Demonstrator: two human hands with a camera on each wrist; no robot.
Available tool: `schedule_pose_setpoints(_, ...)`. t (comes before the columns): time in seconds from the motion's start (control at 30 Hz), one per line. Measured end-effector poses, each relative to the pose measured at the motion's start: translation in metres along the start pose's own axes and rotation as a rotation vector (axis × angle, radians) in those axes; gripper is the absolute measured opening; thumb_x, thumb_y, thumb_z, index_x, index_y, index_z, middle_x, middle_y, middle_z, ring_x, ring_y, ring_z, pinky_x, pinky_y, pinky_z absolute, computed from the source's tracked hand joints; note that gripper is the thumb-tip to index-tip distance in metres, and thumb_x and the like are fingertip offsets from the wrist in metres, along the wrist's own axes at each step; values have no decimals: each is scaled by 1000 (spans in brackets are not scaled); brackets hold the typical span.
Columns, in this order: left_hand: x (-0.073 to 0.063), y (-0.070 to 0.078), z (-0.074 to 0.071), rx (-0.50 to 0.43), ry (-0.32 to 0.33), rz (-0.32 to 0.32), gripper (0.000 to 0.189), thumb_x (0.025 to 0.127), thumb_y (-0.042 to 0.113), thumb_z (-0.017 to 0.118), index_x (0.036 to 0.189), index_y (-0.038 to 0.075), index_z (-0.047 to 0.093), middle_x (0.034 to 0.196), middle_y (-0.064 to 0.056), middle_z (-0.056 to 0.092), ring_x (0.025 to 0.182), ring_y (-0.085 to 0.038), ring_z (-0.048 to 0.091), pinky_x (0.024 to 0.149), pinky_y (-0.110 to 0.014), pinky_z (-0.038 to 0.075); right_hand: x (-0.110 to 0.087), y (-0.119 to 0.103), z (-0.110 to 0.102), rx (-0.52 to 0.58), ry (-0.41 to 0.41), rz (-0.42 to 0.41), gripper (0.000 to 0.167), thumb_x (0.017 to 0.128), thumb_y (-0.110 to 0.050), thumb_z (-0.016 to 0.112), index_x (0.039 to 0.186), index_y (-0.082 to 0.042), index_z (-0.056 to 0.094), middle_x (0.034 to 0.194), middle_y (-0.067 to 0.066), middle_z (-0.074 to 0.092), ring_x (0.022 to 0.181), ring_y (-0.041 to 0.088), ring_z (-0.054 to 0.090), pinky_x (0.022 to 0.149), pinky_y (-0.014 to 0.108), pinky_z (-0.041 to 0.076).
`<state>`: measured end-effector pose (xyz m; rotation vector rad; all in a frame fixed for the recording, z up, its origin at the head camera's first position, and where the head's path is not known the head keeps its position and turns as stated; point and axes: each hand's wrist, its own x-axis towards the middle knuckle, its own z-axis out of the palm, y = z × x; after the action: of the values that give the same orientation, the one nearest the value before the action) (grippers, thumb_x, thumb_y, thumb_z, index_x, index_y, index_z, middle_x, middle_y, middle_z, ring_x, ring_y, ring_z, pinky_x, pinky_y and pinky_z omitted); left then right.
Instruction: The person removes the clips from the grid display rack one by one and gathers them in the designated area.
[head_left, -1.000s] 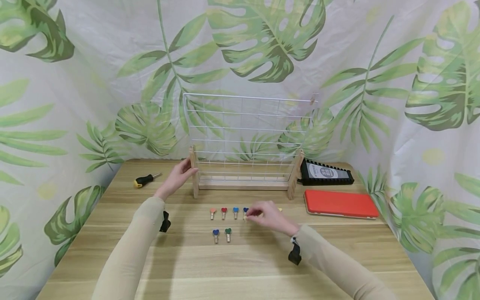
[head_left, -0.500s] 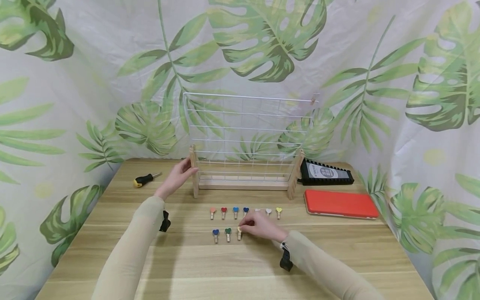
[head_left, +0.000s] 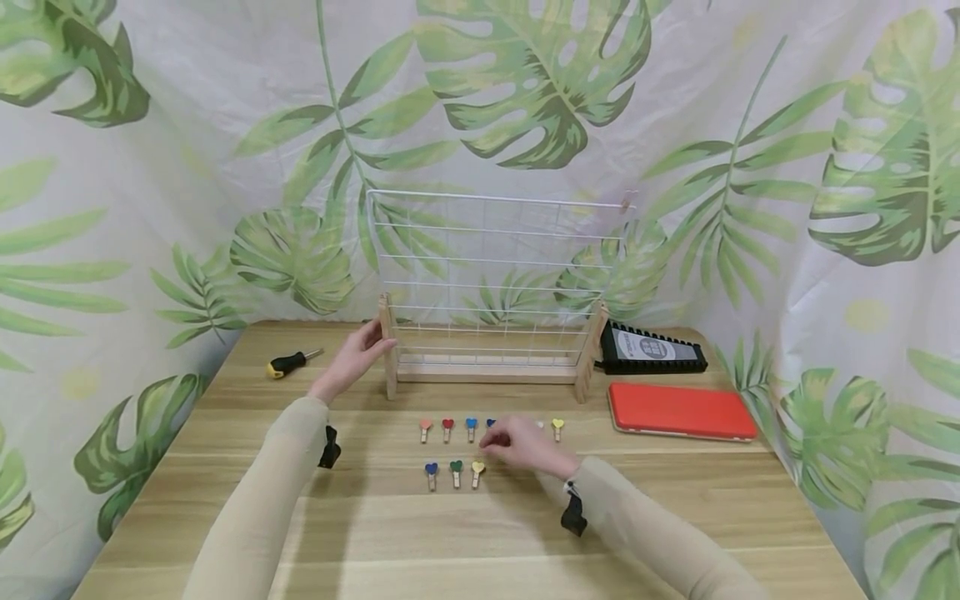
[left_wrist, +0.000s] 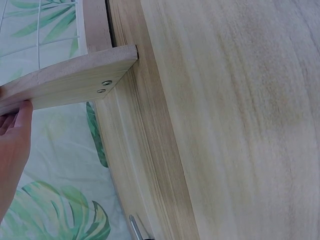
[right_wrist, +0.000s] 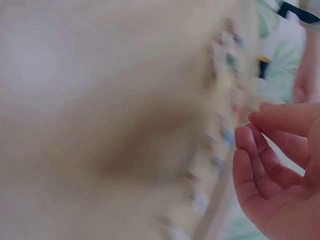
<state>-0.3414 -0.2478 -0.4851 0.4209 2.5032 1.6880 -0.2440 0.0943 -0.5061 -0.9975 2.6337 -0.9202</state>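
Observation:
My left hand (head_left: 352, 357) grips the left wooden post (head_left: 387, 346) of a white wire grid rack (head_left: 495, 375); in the left wrist view its thumb presses the post's side. My right hand (head_left: 525, 446) hovers between two rows of small heart-topped clothespins, fingers loosely curled, with nothing visible between the fingertips. Just left and below it lies a yellow-heart clothespin (head_left: 477, 473), beside a green one (head_left: 456, 473) and a blue one (head_left: 431, 475). The far row shows an orange clothespin (head_left: 425, 429), a red (head_left: 447, 428), a light blue (head_left: 471, 428) and a yellow (head_left: 557, 428); my right hand covers part of that row.
A yellow-and-black screwdriver (head_left: 292, 362) lies at the left. Behind the row's right end are a red flat case (head_left: 682, 410) and a black holder with a grey label (head_left: 651, 348). Leaf-patterned cloth (head_left: 510, 83) hangs behind the wooden table (head_left: 405, 542).
My right hand has brought the yellow clothespin from the far row to the near row's right end, let go and drawn slightly up from it. My left hand stays on the post.

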Motion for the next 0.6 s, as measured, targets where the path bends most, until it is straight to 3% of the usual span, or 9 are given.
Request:
schedule_pose_setpoints(0.1,-1,-1,1,-7,0,-8,70,105,26,50,159,0,11,160,-27,26,149,-41,28,122,-56,28,2,-8,-36,-25,102,-29,14,90,-9,70,101,-4,76,93,8,75,76,8,65,68,14,53)
schedule_pose_setpoints(0.2,-1,0,1,-12,-4,-13,71,105,27,50,159,1,11,161,-27,25,150,-41,27,122,-55,27,2,-19,-90,-52,244,-64,16,90,-9,71,104,-3,75,95,9,74,80,13,67,72,18,57)
schedule_pose_setpoints(0.27,-1,0,2,-15,-4,-12,71,105,26,50,159,1,10,161,-27,24,150,-41,26,122,-55,27,1,-29,-128,-83,367,-87,16,90,-9,71,104,-4,75,96,10,74,84,18,69,76,22,58)
schedule_pose_setpoints(0.4,-1,1,2,-15,-6,-7,71,105,25,49,159,0,10,161,-27,24,150,-41,26,122,-55,27,-2,-43,-201,-142,628,-148,14,89,-5,71,102,0,74,98,15,74,86,22,69,77,15,55)
schedule_pose_setpoints(0.53,-2,1,1,-15,-7,-3,70,105,25,49,159,0,11,161,-28,25,149,-42,27,122,-56,27,-8,-56,-261,-181,848,-134,15,92,-7,69,103,2,74,99,19,74,82,3,63,76,4,49)
schedule_pose_setpoints(0.6,-2,2,1,-14,-8,-2,71,105,25,50,159,0,11,161,-28,25,149,-42,27,122,-56,27,-10,-58,-284,-193,916,-115,17,93,-9,68,104,3,74,100,20,73,81,-9,56,77,2,47)
